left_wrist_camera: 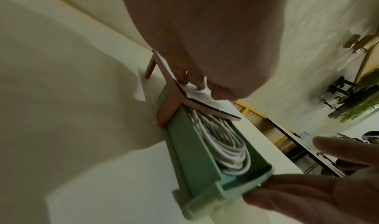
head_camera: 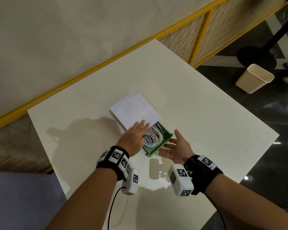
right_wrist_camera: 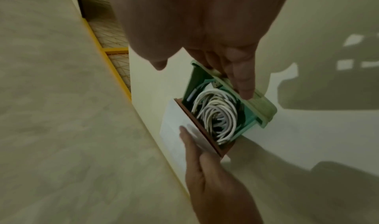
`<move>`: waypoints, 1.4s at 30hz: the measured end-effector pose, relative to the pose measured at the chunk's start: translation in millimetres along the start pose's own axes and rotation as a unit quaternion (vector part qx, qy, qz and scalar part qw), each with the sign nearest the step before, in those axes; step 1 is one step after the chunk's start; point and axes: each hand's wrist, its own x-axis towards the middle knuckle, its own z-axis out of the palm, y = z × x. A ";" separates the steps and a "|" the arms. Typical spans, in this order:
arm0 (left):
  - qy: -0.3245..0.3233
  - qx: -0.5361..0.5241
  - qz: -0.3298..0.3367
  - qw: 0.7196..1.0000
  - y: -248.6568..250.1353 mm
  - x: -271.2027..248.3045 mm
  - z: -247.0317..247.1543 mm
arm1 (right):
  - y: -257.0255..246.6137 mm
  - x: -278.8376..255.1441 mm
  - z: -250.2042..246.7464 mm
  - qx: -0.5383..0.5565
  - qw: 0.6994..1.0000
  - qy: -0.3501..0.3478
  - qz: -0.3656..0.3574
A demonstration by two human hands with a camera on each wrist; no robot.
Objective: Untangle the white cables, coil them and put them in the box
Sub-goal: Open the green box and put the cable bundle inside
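A box lies mid-table: a white sleeve [head_camera: 135,110] with a green drawer tray [head_camera: 167,138] slid partly out toward me. Coiled white cables [head_camera: 152,136] lie inside the tray [left_wrist_camera: 190,146]; the cables [right_wrist_camera: 215,114] fill its exposed part. My left hand [head_camera: 137,132] rests flat on the sleeve's near end, fingers straight. My right hand [head_camera: 171,143] is open, with straight fingers [right_wrist_camera: 244,81] touching the tray's front end wall [right_wrist_camera: 264,109] and the thumb held apart. The tray's far part is hidden inside the sleeve.
The white table [head_camera: 206,122] has its right edge close to the box. A yellow-framed mesh railing [head_camera: 198,30] runs behind it along a pale wall. A beige waste bin [head_camera: 254,78] stands on the dark floor at the right.
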 end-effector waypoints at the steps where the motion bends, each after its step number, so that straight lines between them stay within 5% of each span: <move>1: -0.021 0.015 -0.005 1.000 1.4 1.1 -0.1 | -1.0 0.2 4.5 0.011 1.000 -0.010 0.006; 23: -0.097 0.038 -0.048 0.993 11.0 4.5 -4.3 | -18.6 17.0 49.9 0.111 0.992 -0.060 0.004; 32: -0.081 -0.016 -0.041 0.996 6.6 5.1 -12.0 | -8.3 34.9 57.0 -0.130 0.987 0.078 -0.046; 42: -0.060 -0.039 -0.038 0.997 -5.0 3.1 -15.9 | -11.0 49.8 58.4 -0.168 0.978 0.113 -0.049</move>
